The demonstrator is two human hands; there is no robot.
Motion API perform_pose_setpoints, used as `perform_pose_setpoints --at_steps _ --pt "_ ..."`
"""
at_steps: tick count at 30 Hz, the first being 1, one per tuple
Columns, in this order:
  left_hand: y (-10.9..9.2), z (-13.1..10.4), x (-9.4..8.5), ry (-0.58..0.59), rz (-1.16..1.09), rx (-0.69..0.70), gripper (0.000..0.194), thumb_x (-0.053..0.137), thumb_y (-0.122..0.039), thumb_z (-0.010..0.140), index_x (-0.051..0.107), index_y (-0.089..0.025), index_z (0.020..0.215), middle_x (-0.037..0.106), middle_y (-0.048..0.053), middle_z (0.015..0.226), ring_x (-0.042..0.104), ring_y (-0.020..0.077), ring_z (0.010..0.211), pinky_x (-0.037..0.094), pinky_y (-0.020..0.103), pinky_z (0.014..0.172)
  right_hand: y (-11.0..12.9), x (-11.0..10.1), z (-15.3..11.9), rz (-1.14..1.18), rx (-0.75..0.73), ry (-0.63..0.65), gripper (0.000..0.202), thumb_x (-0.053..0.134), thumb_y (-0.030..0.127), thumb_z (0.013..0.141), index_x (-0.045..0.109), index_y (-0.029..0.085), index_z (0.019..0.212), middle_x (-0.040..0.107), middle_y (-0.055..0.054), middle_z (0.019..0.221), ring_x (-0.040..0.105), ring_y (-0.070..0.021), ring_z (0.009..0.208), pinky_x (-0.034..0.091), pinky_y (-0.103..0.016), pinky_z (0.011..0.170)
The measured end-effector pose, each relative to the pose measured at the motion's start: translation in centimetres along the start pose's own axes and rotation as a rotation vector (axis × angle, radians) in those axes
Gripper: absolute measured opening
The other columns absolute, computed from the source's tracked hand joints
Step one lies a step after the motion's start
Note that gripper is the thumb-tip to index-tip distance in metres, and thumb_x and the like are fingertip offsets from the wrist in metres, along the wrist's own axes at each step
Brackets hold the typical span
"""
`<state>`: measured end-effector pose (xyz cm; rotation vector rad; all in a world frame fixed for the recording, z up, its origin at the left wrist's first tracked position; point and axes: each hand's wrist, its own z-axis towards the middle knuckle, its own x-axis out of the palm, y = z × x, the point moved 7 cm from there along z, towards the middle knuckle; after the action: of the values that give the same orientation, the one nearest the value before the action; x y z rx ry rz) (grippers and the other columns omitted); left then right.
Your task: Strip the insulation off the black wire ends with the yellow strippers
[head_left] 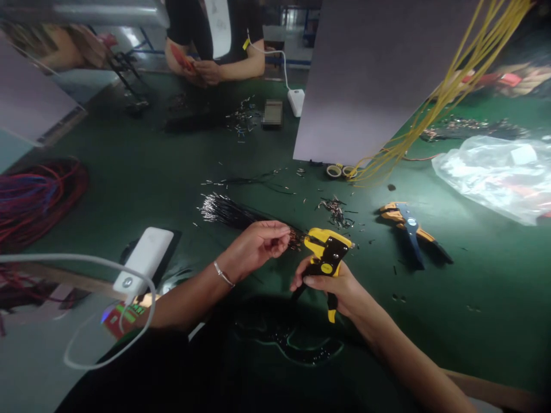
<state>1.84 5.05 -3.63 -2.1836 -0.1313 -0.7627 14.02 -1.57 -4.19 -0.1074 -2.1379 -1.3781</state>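
Observation:
My right hand (pixel 322 278) is closed around the handles of a yellow and black wire stripper (pixel 329 249), its head tilted up and its jaws facing left. My left hand (pixel 264 244) is closed in a pinch just left of those jaws; whatever sits between its fingertips is too small to make out. Beneath and behind the left hand lies a bundle of black wires (pixel 235 211), with bright silvery ends at the left and coppery ends by the stripper's jaws. Small cut scraps (pixel 338 212) are heaped just beyond the stripper.
An orange and blue wire stripper (pixel 408 226) lies at right, near a clear plastic bag (pixel 495 175). Yellow wires (pixel 434 117) hang past a grey panel (pixel 361 80). A white power bank (pixel 144 258) with a cable and coiled red-blue wires (pixel 38 198) are at left. Co-workers sit opposite.

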Motion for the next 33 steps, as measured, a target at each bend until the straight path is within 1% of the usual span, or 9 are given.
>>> perform_pose_setpoints --at_steps 4,8,11,15,18,24,27,31,33 --pt "0.1 0.0 -0.1 -0.007 -0.046 -0.021 0.007 0.069 -0.01 0.07 0.062 -0.008 0.07 0.058 0.001 0.061 0.054 0.0058 0.052 0.04 0.015 0.047 -0.2 0.0 0.1 0.019 0.004 0.012 0.017 0.076 0.023 0.07 0.069 0.017 0.084 0.07 -0.004 0.074 0.068 -0.0214 0.073 0.051 -0.039 0.076" --pt "0.2 0.1 -0.1 -0.006 -0.098 -0.05 0.006 0.066 -0.008 0.071 0.062 -0.008 0.068 0.056 0.001 0.058 0.051 0.0049 0.048 0.036 0.015 0.043 -0.2 0.1 0.1 0.014 0.015 0.025 0.016 0.075 0.022 0.072 0.069 0.016 0.085 0.071 -0.004 0.075 0.068 -0.0211 0.073 0.051 -0.037 0.075" --pt "0.3 0.2 -0.1 -0.002 -0.097 -0.046 0.006 0.066 -0.007 0.071 0.062 -0.008 0.068 0.056 0.001 0.058 0.051 0.0049 0.048 0.035 0.015 0.042 -0.1 0.0 0.1 0.004 0.016 0.022 0.017 0.075 0.023 0.072 0.068 0.016 0.085 0.071 -0.004 0.074 0.068 -0.0216 0.074 0.051 -0.038 0.075" --pt "1.0 0.3 0.0 0.023 -0.083 -0.076 0.006 0.066 -0.009 0.074 0.062 -0.008 0.069 0.057 0.001 0.059 0.052 0.0053 0.049 0.038 0.015 0.044 -0.1 0.0 0.0 -0.005 0.021 0.016 0.016 0.074 0.023 0.072 0.068 0.016 0.085 0.071 -0.004 0.074 0.068 -0.0219 0.074 0.051 -0.038 0.076" --pt "1.1 0.3 0.0 0.02 -0.087 -0.069 0.006 0.066 -0.009 0.075 0.063 -0.008 0.07 0.057 0.002 0.059 0.053 0.005 0.051 0.038 0.015 0.045 -0.1 -0.1 0.0 -0.012 0.023 0.002 0.016 0.075 0.024 0.071 0.068 0.017 0.084 0.071 -0.004 0.074 0.068 -0.022 0.073 0.052 -0.039 0.076" --pt "0.9 0.2 0.0 0.0 -0.166 -0.067 0.005 0.066 -0.007 0.072 0.063 -0.008 0.07 0.058 0.002 0.06 0.052 0.0048 0.049 0.037 0.015 0.043 -0.3 -0.2 0.0 -0.019 0.026 -0.008 0.017 0.075 0.025 0.071 0.068 0.016 0.085 0.071 -0.004 0.074 0.068 -0.0221 0.074 0.051 -0.038 0.076" --pt "1.3 0.2 0.0 0.01 -0.154 -0.089 0.006 0.067 -0.008 0.073 0.063 -0.008 0.069 0.056 0.001 0.058 0.051 0.0046 0.048 0.035 0.014 0.042 -0.5 -0.2 0.1 -0.017 0.027 0.001 0.018 0.075 0.024 0.071 0.068 0.016 0.086 0.071 -0.004 0.074 0.068 -0.0222 0.074 0.051 -0.038 0.076" --pt "1.6 0.2 0.3 0.04 -0.102 -0.08 0.01 0.066 -0.01 0.075 0.061 -0.008 0.066 0.056 0.001 0.059 0.05 0.0041 0.049 0.036 0.014 0.043 -0.4 -0.2 0.1 -0.013 0.015 -0.006 0.017 0.074 0.023 0.072 0.069 0.016 0.086 0.072 -0.004 0.075 0.068 -0.0215 0.073 0.051 -0.038 0.076" --pt "1.6 0.1 0.3 0.029 -0.087 -0.083 0.01 0.067 -0.01 0.075 0.062 -0.008 0.067 0.056 0.001 0.06 0.051 0.0043 0.05 0.036 0.015 0.044 -0.5 -0.2 0.1 -0.021 0.017 -0.006 0.017 0.074 0.023 0.072 0.069 0.016 0.086 0.071 -0.004 0.074 0.068 -0.0213 0.073 0.05 -0.037 0.076"
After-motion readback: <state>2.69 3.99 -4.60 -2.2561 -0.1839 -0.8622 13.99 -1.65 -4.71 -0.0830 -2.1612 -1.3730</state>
